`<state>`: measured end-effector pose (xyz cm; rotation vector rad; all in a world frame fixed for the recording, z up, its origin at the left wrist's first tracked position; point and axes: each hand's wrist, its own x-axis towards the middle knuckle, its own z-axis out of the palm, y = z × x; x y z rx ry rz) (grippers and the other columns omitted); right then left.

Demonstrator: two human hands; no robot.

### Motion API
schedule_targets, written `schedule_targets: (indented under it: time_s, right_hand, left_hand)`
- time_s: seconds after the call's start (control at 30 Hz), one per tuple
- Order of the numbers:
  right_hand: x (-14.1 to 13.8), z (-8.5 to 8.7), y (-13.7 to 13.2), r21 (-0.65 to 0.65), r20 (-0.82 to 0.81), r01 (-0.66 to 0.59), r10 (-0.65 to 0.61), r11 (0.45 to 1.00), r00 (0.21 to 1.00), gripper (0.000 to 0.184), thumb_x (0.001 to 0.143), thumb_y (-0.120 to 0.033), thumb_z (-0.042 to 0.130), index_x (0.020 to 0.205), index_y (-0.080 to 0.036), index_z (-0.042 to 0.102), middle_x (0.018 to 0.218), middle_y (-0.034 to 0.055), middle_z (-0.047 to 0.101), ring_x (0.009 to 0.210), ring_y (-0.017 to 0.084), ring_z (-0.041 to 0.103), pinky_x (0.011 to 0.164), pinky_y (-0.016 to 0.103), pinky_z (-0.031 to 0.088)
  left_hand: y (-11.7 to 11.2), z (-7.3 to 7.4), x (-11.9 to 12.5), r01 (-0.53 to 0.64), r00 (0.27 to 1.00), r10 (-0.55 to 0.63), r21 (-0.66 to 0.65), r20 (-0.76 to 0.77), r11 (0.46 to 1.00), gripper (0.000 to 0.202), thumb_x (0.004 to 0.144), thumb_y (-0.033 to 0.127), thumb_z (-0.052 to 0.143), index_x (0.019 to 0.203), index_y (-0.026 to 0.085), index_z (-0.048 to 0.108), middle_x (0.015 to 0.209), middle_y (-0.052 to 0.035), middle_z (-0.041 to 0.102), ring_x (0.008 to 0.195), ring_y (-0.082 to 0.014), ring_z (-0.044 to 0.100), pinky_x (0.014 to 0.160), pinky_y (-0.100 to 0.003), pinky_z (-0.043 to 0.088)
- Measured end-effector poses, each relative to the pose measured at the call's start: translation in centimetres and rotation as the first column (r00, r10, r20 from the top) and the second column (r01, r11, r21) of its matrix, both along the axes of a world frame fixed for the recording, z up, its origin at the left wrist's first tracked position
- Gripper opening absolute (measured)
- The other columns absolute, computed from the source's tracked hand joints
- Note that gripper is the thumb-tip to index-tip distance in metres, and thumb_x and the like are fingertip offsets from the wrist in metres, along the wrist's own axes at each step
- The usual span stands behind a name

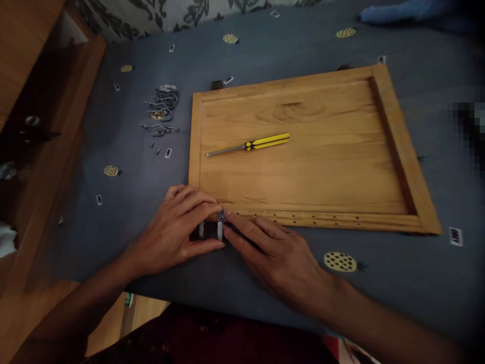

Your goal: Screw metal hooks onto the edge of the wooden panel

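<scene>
A wooden cabinet door panel [303,167] lies flat on a grey patterned cloth. At its near left edge sits a small metal hinge [220,222]. My left hand [178,232] curls around the hinge, fingers and thumb pinching its sides. From the right, my right hand [276,258] presses fingertips onto the hinge's top. A row of small holes [303,218] runs along the panel's near rail. A yellow and black screwdriver [250,145] rests on the panel, apart from both hands.
A pile of metal hooks and hinges [162,106] with loose screws [157,148] lies left of the panel. Wooden furniture [22,60] stands at the far left. A blue cloth [401,11] sits at the top right. The table's near edge is just below my hands.
</scene>
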<state>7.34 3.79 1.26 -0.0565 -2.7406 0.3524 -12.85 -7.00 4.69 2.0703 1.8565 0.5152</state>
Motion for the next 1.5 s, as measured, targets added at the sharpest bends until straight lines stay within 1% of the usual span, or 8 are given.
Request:
schedule_targets:
  time_s: [0.13,0.3,0.5,0.63,0.73,1.17,1.37,1.5]
  right_hand:
    - [-0.01,0.0,0.01,-0.01,-0.004,-0.007,0.007,1.0,1.0,0.036,0.093,-0.007,0.042,0.122,-0.009,0.064,0.127,0.0126,0.065,0.095,0.022,0.06,0.071,0.034,0.058]
    - [0.03,0.01,-0.05,-0.019,-0.002,-0.007,0.007,1.0,1.0,0.035,0.089,-0.006,0.05,0.122,-0.009,0.063,0.128,0.0134,0.065,0.097,0.022,0.06,0.075,0.034,0.057]
    - [0.0,-0.04,0.02,-0.017,-0.009,-0.015,0.015,1.0,1.0,0.035,0.091,-0.006,0.045,0.122,-0.008,0.062,0.127,0.0127,0.065,0.097,0.023,0.06,0.075,0.035,0.059]
    - [0.14,-0.18,0.12,-0.025,0.0,-0.019,0.019,1.0,1.0,0.035,0.092,-0.008,0.047,0.124,-0.009,0.061,0.132,0.0133,0.062,0.097,0.023,0.061,0.073,0.034,0.059]
    - [0.2,-0.27,0.13,-0.014,0.009,-0.013,0.013,1.0,1.0,0.035,0.092,-0.009,0.047,0.124,-0.01,0.062,0.133,0.014,0.061,0.094,0.023,0.061,0.07,0.034,0.059]
    - [0.03,-0.18,-0.02,0.017,0.008,0.01,-0.01,1.0,1.0,0.039,0.094,-0.007,0.038,0.124,-0.01,0.063,0.127,0.012,0.065,0.094,0.021,0.059,0.073,0.032,0.057]
    - [-0.03,-0.08,-0.1,0.012,0.003,0.0,0.0,1.0,1.0,0.036,0.093,-0.006,0.042,0.124,-0.009,0.062,0.126,0.013,0.065,0.098,0.022,0.057,0.077,0.033,0.056]
    - [-0.06,0.24,-0.08,0.054,0.012,0.001,-0.002,0.999,1.0,0.037,0.092,-0.004,0.041,0.122,-0.009,0.063,0.126,0.0127,0.065,0.096,0.021,0.057,0.077,0.032,0.055]
  left_hand:
    - [0.06,0.04,0.03,-0.003,1.0,0.003,-0.01,-0.008,1.0,0.034,0.09,0.044,0.062,0.114,0.021,0.055,0.112,-0.0051,0.064,0.103,-0.0207,0.054,0.09,-0.039,0.036]
    - [0.08,-0.05,0.01,-0.011,1.0,0.011,-0.004,-0.003,1.0,0.034,0.09,0.044,0.062,0.113,0.021,0.055,0.111,-0.0051,0.064,0.104,-0.0211,0.055,0.091,-0.04,0.036]
    - [0.01,-0.08,-0.03,-0.003,1.0,0.003,0.003,0.002,1.0,0.034,0.09,0.045,0.062,0.113,0.021,0.055,0.111,-0.0045,0.064,0.103,-0.0198,0.054,0.091,-0.039,0.035]
    - [0.03,-0.06,0.01,-0.006,1.0,0.006,-0.001,0.01,1.0,0.035,0.089,0.044,0.063,0.113,0.02,0.054,0.111,-0.0039,0.063,0.103,-0.0197,0.054,0.092,-0.039,0.034]
    - [0.04,-0.02,0.04,-0.004,1.0,0.004,-0.001,0.015,1.0,0.033,0.09,0.043,0.063,0.112,0.021,0.054,0.111,-0.0039,0.063,0.103,-0.02,0.055,0.092,-0.039,0.034]
    - [0.13,-0.25,0.01,0.001,1.0,-0.001,0.004,0.019,1.0,0.036,0.089,0.045,0.064,0.114,0.019,0.055,0.112,-0.0038,0.063,0.103,-0.019,0.054,0.092,-0.037,0.033]
    - [-0.05,-0.2,-0.03,0.001,0.999,-0.002,0.009,0.038,1.0,0.037,0.088,0.045,0.065,0.113,0.019,0.055,0.111,-0.0032,0.063,0.102,-0.0182,0.054,0.091,-0.036,0.033]
    - [-0.04,-0.13,-0.03,0.0,0.999,0.0,0.014,0.035,1.0,0.036,0.088,0.045,0.065,0.113,0.02,0.055,0.11,-0.0032,0.064,0.101,-0.0185,0.054,0.09,-0.036,0.034]
